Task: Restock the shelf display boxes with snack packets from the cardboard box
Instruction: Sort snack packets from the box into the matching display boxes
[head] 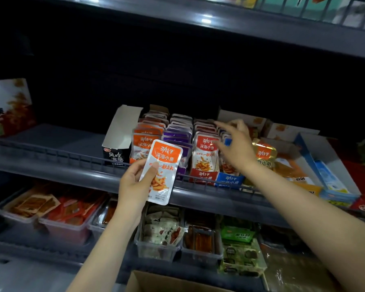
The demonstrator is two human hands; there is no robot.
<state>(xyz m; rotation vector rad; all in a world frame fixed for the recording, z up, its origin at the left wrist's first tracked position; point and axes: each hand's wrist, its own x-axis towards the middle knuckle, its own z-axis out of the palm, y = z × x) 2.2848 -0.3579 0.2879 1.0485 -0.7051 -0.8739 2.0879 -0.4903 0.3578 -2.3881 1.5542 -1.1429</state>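
Note:
My left hand (135, 182) grips an orange-and-white snack packet (161, 171) upright in front of the middle shelf's rail. Behind it stand display boxes packed with upright packets: an orange row (144, 138), a purple row (177, 135), a red row (205, 152) and a blue row (228, 180). My right hand (235, 144) reaches over the red and blue rows with fingers spread and holds nothing. A corner of the cardboard box (154, 281) shows at the bottom edge.
A black box (116, 152) with a raised white flap stands left of the orange row. Gold packets (263, 152) and a blue-and-white box (329, 173) sit to the right. Clear bins of snacks (158, 232) fill the lower shelf. A wire rail (72, 157) fronts the shelf.

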